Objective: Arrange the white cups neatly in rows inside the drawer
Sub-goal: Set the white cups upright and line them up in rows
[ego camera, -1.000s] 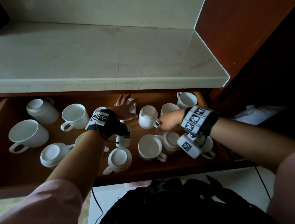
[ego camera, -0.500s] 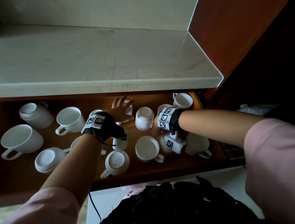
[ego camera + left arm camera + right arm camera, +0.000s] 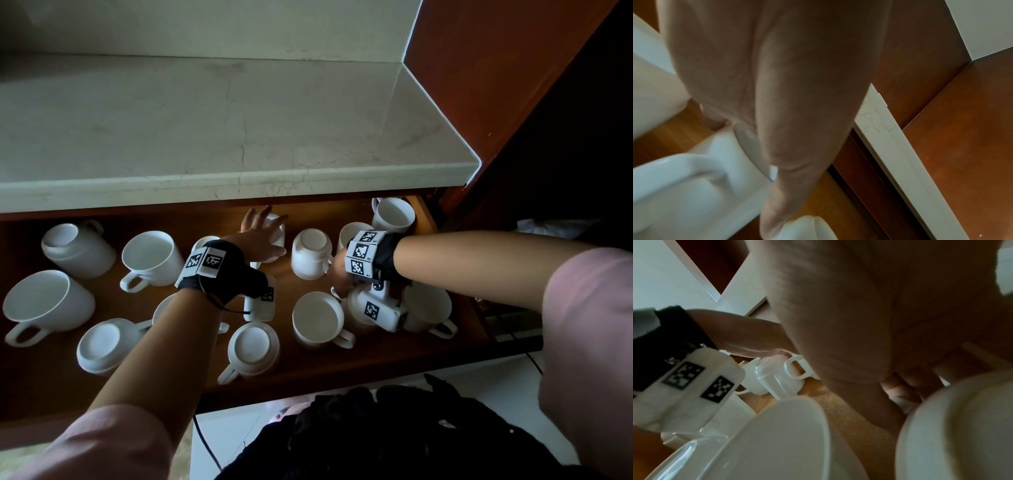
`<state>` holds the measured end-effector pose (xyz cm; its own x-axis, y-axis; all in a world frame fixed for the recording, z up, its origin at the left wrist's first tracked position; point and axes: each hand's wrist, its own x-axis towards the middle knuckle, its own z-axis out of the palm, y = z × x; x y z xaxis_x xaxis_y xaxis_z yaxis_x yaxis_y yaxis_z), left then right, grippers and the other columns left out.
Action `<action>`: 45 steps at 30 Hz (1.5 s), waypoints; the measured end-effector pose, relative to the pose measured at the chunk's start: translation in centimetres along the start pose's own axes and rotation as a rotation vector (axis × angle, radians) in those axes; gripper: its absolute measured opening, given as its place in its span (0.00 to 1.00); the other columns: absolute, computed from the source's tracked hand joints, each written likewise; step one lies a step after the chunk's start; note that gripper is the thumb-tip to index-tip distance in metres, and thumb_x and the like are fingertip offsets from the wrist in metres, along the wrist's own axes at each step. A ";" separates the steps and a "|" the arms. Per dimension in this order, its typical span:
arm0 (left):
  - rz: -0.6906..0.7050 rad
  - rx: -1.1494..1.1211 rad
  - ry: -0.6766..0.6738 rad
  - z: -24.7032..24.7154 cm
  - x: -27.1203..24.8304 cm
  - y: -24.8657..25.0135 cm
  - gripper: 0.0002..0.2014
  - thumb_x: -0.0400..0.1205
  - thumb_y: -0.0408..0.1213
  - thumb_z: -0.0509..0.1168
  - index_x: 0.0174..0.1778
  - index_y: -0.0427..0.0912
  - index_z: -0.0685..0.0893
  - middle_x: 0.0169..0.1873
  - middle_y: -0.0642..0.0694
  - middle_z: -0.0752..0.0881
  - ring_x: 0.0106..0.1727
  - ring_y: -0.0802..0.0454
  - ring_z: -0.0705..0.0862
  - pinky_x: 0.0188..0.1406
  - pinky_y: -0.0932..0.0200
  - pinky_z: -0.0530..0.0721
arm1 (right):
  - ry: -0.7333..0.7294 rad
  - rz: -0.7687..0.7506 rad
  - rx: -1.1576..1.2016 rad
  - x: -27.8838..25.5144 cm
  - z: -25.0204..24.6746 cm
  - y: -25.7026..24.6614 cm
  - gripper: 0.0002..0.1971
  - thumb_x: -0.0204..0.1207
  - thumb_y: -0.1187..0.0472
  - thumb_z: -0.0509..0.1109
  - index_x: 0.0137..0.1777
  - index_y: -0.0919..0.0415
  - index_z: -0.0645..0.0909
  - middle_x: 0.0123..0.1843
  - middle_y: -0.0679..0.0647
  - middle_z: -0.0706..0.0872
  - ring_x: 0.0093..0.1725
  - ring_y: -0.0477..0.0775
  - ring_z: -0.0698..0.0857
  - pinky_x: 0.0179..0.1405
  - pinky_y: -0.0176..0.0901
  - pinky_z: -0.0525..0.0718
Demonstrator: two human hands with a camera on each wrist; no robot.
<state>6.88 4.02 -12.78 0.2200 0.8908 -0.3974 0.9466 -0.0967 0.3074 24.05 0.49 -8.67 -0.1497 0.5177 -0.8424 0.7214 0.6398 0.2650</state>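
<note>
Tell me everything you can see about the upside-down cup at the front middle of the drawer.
The upside-down cup is plain white and glossy, like ceramic. It stands on its rim on the wooden drawer floor near the front edge, round foot ring up, loop handle pointing front-left. Nothing else visibly touches it; an upright cup sits close on its right.

Fourteen white cups (image 3: 150, 255), one wooden drawer (image 3: 342, 370), one pale countertop (image 3: 239, 120), two hands (image 3: 260, 240).
</note>
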 end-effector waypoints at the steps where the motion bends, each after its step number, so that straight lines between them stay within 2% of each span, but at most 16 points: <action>1: -0.005 -0.006 -0.005 0.0 0.1 0.0 0.38 0.82 0.49 0.64 0.83 0.58 0.48 0.83 0.46 0.37 0.82 0.37 0.31 0.80 0.37 0.42 | -0.016 0.009 -0.001 -0.1 0.0 0.2 0.14 0.83 0.52 0.60 0.37 0.57 0.76 0.28 0.49 0.75 0.23 0.47 0.71 0.22 0.37 0.67; 3: -0.014 -0.014 -0.008 0.0 0.2 -0.1 0.39 0.82 0.49 0.65 0.83 0.59 0.47 0.83 0.47 0.37 0.82 0.37 0.31 0.80 0.36 0.43 | -0.076 0.028 0.034 -0.1 0.0 0.6 0.15 0.83 0.53 0.61 0.37 0.59 0.76 0.30 0.50 0.77 0.25 0.48 0.75 0.25 0.37 0.74; 5: -0.014 -0.007 -0.010 0.1 0.1 -0.1 0.39 0.82 0.49 0.65 0.83 0.59 0.47 0.83 0.47 0.37 0.82 0.37 0.31 0.80 0.37 0.43 | -0.116 0.014 0.072 -0.2 0.0 1.2 0.14 0.83 0.52 0.63 0.42 0.61 0.79 0.36 0.52 0.81 0.31 0.50 0.79 0.33 0.38 0.79; 7: -0.013 -0.005 -0.010 0.0 0.1 0.1 0.39 0.82 0.49 0.64 0.83 0.58 0.47 0.83 0.46 0.37 0.82 0.37 0.31 0.80 0.38 0.42 | -0.131 0.014 0.109 -0.4 0.3 1.8 0.15 0.82 0.50 0.64 0.53 0.63 0.80 0.43 0.53 0.83 0.36 0.49 0.81 0.33 0.36 0.77; 11: -0.026 -0.001 -0.013 0.0 0.2 0.3 0.38 0.82 0.51 0.64 0.83 0.58 0.48 0.83 0.46 0.37 0.82 0.37 0.31 0.80 0.38 0.40 | -0.108 0.050 0.194 -1.8 0.7 3.3 0.13 0.77 0.49 0.70 0.50 0.60 0.82 0.42 0.51 0.85 0.34 0.46 0.80 0.32 0.37 0.78; 14: -0.031 0.003 -0.013 0.0 0.2 0.3 0.38 0.82 0.51 0.64 0.83 0.58 0.48 0.83 0.46 0.37 0.82 0.37 0.31 0.80 0.39 0.39 | -0.098 0.075 0.371 -2.6 1.8 4.4 0.17 0.77 0.54 0.71 0.60 0.65 0.82 0.55 0.57 0.89 0.38 0.50 0.84 0.38 0.39 0.82; 16: -0.029 0.022 -0.010 0.0 0.1 0.4 0.38 0.82 0.51 0.64 0.83 0.58 0.48 0.83 0.45 0.37 0.82 0.37 0.31 0.80 0.40 0.38 | -0.083 0.083 0.574 -2.3 2.8 5.3 0.15 0.74 0.56 0.74 0.56 0.66 0.84 0.51 0.59 0.91 0.45 0.55 0.90 0.51 0.45 0.87; 19: -0.024 0.031 -0.004 -0.1 0.1 0.3 0.39 0.82 0.51 0.64 0.83 0.57 0.48 0.83 0.44 0.38 0.82 0.37 0.32 0.80 0.41 0.39 | -0.049 0.059 0.931 -2.1 3.9 6.4 0.15 0.75 0.56 0.74 0.49 0.71 0.83 0.43 0.62 0.92 0.46 0.57 0.91 0.62 0.46 0.84; 22: -0.013 0.031 -0.003 -0.3 -0.5 0.7 0.38 0.83 0.50 0.63 0.83 0.55 0.47 0.83 0.43 0.38 0.82 0.39 0.32 0.80 0.42 0.39 | 0.026 0.019 1.181 -2.2 4.7 7.3 0.17 0.76 0.57 0.73 0.53 0.74 0.80 0.46 0.66 0.91 0.46 0.61 0.92 0.59 0.48 0.86; 25: -0.003 0.039 -0.004 -0.7 -1.2 1.3 0.38 0.83 0.48 0.62 0.84 0.53 0.46 0.83 0.43 0.37 0.82 0.40 0.33 0.80 0.44 0.39 | 0.127 -0.036 1.315 -2.4 5.9 7.5 0.10 0.77 0.63 0.72 0.43 0.73 0.80 0.43 0.66 0.89 0.44 0.63 0.91 0.49 0.47 0.90; 26: -0.001 0.036 -0.004 -0.8 -1.3 1.4 0.38 0.83 0.48 0.63 0.84 0.53 0.46 0.83 0.43 0.37 0.82 0.40 0.33 0.80 0.43 0.39 | 0.162 -0.057 1.337 -2.4 6.4 7.4 0.10 0.76 0.64 0.72 0.39 0.70 0.79 0.40 0.65 0.88 0.44 0.64 0.91 0.49 0.49 0.90; 28: 0.002 0.026 -0.003 -0.7 -1.2 1.2 0.38 0.83 0.47 0.64 0.83 0.53 0.47 0.83 0.43 0.37 0.82 0.39 0.32 0.80 0.42 0.40 | 0.222 -0.092 1.366 -2.2 7.3 7.1 0.12 0.76 0.64 0.73 0.33 0.66 0.76 0.36 0.61 0.86 0.44 0.64 0.90 0.52 0.53 0.89; 32: -0.007 0.006 0.011 -0.2 -0.6 0.7 0.39 0.82 0.48 0.65 0.83 0.55 0.48 0.83 0.44 0.38 0.82 0.37 0.32 0.80 0.40 0.41 | 0.319 -0.121 1.422 -1.6 8.7 6.8 0.16 0.74 0.65 0.75 0.29 0.62 0.72 0.32 0.57 0.83 0.40 0.58 0.89 0.50 0.52 0.90; 37: -0.008 0.012 0.017 0.0 -0.3 0.5 0.40 0.81 0.49 0.65 0.83 0.55 0.48 0.83 0.44 0.38 0.82 0.37 0.32 0.80 0.39 0.41 | 0.303 -0.204 1.487 -1.4 8.9 7.2 0.16 0.75 0.66 0.74 0.29 0.63 0.73 0.35 0.59 0.84 0.47 0.62 0.88 0.51 0.51 0.89; 42: -0.010 -0.010 0.019 0.1 -0.1 0.2 0.40 0.81 0.49 0.66 0.83 0.57 0.48 0.83 0.46 0.38 0.82 0.36 0.32 0.79 0.38 0.42 | 0.264 -0.214 1.465 -1.0 8.7 7.7 0.17 0.73 0.66 0.76 0.27 0.61 0.72 0.34 0.57 0.82 0.49 0.61 0.87 0.51 0.49 0.89; 45: -0.012 -0.020 0.014 0.1 0.2 0.0 0.40 0.81 0.50 0.66 0.83 0.58 0.49 0.83 0.47 0.38 0.82 0.37 0.32 0.79 0.37 0.43 | 0.212 -0.216 1.457 -0.8 8.7 7.9 0.17 0.72 0.67 0.76 0.27 0.61 0.72 0.34 0.57 0.83 0.46 0.57 0.87 0.48 0.44 0.90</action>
<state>6.92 4.16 -12.95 0.2050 0.8982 -0.3888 0.9443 -0.0771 0.3198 35.69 0.20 -10.00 -0.3404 0.6422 -0.6868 0.6791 -0.3372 -0.6519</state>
